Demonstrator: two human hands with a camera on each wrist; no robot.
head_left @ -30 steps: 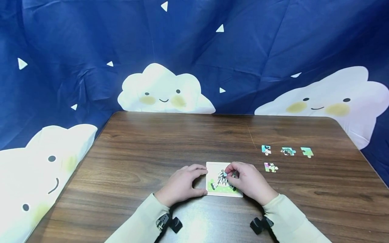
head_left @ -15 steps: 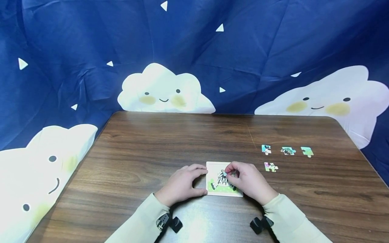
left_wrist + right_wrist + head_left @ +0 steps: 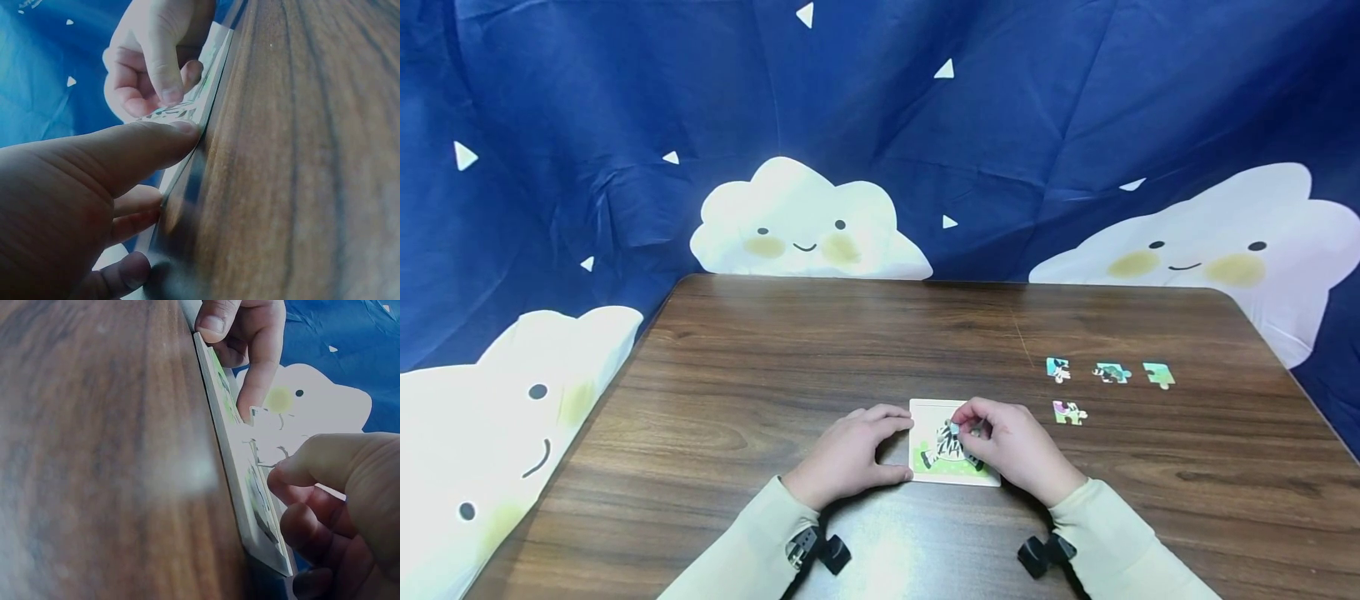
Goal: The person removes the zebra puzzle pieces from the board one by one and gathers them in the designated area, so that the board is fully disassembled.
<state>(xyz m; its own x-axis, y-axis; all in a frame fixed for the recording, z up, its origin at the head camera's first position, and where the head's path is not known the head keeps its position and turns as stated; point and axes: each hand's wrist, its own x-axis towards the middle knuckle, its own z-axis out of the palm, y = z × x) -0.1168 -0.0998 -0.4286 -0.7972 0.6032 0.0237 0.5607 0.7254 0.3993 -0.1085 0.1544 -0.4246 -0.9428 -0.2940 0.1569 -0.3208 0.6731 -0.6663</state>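
Note:
A small square puzzle board (image 3: 928,411) with a zebra picture lies flat near the middle of the table. My left hand (image 3: 853,452) holds its left side, the thumb at the near corner and the forefinger farther up that edge. Over the board, my right hand (image 3: 1018,447) pinches a puzzle piece (image 3: 269,432) between thumb and forefinger. In the right wrist view the piece stands tilted up from the board, looking pale and washed out. From the head, only a bit of light blue shows at the fingertips. The board's right side is partly hidden under the right hand.
Several loose puzzle pieces lie to the right: a blue one (image 3: 1057,370), one with a dark animal pattern (image 3: 1112,372), a green one (image 3: 1158,375) and a pink-and-green one (image 3: 1068,412). Behind the wooden table (image 3: 850,333) hangs a blue cloth (image 3: 1000,125) with clouds.
The right hand's fingertips, with the puzzle piece, have shifted very slightly left over the board. The left hand, the board and the loose pieces stay as they were.

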